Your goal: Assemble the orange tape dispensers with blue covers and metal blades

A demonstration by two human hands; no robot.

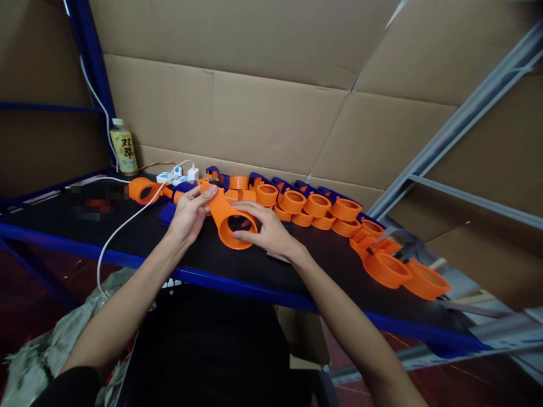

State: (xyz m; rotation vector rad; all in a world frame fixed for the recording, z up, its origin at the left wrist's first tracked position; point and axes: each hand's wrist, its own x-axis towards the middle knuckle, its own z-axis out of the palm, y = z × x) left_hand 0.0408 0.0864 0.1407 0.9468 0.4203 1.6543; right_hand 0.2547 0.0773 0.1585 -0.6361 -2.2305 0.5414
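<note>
Above the black tabletop I hold an orange plastic tape dispenser point(223, 217), its round ring towards me and its narrower arm pointing up and left. My left hand point(190, 213) is closed on the narrow end, with the thumb along the top. Around the ring's right side curls my right hand point(271, 230), thumb at the near rim and fingers over the far rim. Behind my hands stands a row of similar orange dispensers point(292, 200), stacked in two layers, with dark blue parts. Another orange dispenser point(144, 191) lies to the left of my left hand.
Several orange dispensers point(388, 270) extend along the table's right end. A yellow-labelled bottle point(124, 148) stands at the back left. White plugs and a power strip point(169, 177) lie near it, and a white cable point(127, 220) hangs over the blue front edge point(250, 284). Cardboard walls the back.
</note>
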